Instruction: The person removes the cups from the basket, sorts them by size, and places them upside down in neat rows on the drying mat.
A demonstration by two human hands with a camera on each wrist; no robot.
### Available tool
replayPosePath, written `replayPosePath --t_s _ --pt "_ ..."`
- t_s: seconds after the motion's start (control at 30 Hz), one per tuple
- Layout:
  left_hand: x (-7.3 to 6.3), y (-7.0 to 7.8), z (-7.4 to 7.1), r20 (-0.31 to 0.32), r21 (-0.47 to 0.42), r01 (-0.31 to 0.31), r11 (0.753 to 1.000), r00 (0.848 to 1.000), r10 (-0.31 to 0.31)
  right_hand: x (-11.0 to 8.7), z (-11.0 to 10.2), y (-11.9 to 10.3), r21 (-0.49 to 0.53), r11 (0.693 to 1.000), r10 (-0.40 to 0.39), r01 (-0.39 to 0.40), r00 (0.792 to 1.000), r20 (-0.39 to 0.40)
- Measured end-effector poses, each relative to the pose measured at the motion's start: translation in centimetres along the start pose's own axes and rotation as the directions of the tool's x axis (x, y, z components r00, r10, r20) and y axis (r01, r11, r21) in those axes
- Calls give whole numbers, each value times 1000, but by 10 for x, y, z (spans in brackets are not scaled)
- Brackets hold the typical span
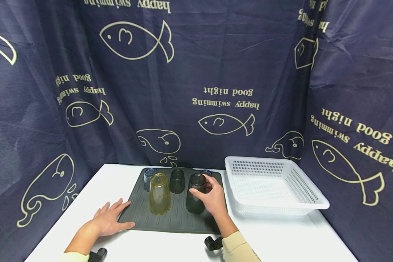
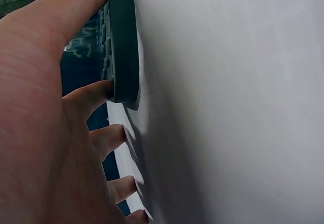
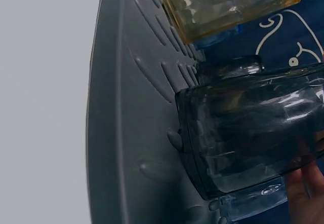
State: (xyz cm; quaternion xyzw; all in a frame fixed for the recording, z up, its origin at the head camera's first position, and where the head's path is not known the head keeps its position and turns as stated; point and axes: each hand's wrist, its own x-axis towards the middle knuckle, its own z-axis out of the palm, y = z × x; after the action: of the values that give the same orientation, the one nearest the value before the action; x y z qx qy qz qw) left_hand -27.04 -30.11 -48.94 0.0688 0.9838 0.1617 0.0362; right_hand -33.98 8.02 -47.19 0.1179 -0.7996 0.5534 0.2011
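My right hand [image 1: 213, 198] holds a tall dark grey glass [image 3: 243, 133] near its top, thumb on one side and fingers on the other. The glass stands at the right of a dark ribbed drying mat [image 1: 173, 226], its wide end down. To its left is a tall amber glass [image 1: 159, 200]. Behind them are a shorter dark glass [image 1: 177, 182], a blue glass [image 1: 149, 179] at the left, and another blue glass [image 1: 205, 172], partly hidden by my right hand. My left hand [image 1: 108, 221] rests spread at the mat's left edge, thumb and fingertips touching the mat and table.
A white perforated plastic basket [image 1: 278, 205] stands on the white table [image 1: 157, 247] to the right of the mat. Behind and at both sides hangs a dark blue curtain [image 1: 183, 83] with fish and whale drawings.
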Motion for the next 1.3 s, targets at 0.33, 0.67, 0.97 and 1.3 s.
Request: replayPosePath --t_s 0.33,0.67,0.97,1.3 --pt "0 0 -2 4 -10 6 1000 1000 -6 0 3 -2 16 1000 9 -9 1000 -19" --pt "0 -1 1 9 -24 5 1000 1000 -4 -3 5 -2 33 999 3 -1 999 -50" --pt "2 -2 5 33 -25 26 999 999 -25 -6 7 1 41 999 22 -20 999 -46" --pt "3 -1 2 33 -29 22 999 999 -21 -6 6 -2 31 999 22 -20 999 -46"
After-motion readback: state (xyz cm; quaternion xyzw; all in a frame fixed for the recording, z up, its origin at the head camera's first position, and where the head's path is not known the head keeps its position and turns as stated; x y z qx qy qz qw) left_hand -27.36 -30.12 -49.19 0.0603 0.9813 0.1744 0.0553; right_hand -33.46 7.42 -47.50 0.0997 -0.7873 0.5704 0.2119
